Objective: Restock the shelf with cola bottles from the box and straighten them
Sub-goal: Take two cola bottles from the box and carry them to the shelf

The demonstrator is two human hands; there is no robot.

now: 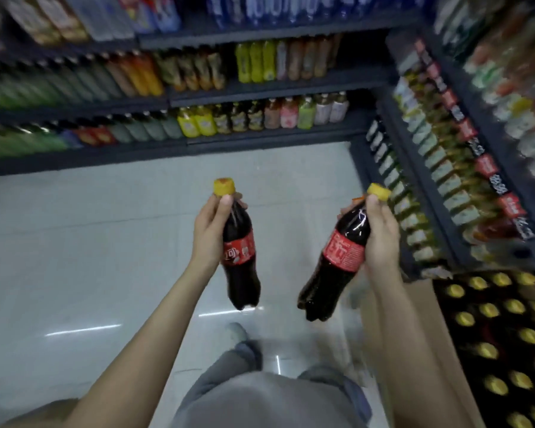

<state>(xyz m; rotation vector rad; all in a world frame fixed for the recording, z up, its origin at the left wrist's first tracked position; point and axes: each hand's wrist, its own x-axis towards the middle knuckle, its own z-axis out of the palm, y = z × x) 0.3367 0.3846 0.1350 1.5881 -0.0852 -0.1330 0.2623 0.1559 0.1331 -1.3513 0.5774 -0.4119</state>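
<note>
— What have you got in view?

— Two dark plastic cola bottles with red labels and yellow caps, both held up in the air over the pale tiled floor. I see the left cola bottle roughly upright, and the right cola bottle leaning, its cap tipped toward the right-hand shelving.

— And the hands?

— My left hand is wrapped round the upper body of the left bottle, thumb lying up along the neck just under the cap, fingers curled behind it. The right hand grips the right bottle the same way: thumb on the neck below the cap, fingers round the far side at label height. Both are firmly grasping; neither is loose.

— Where is the box?

— At the lower right I see an open brown cardboard box, packed with rows of more yellow-capped bottles seen from above. It sits right below the dark right-hand shelf unit, which carries rows of packaged goods, blurred.

— Anything else around?

— Ahead, a dark shelf unit runs across the frame, stocked with green, orange, yellow and pink drinks bottles. Below my arms I can see grey trousers and one shoe on the floor.
</note>
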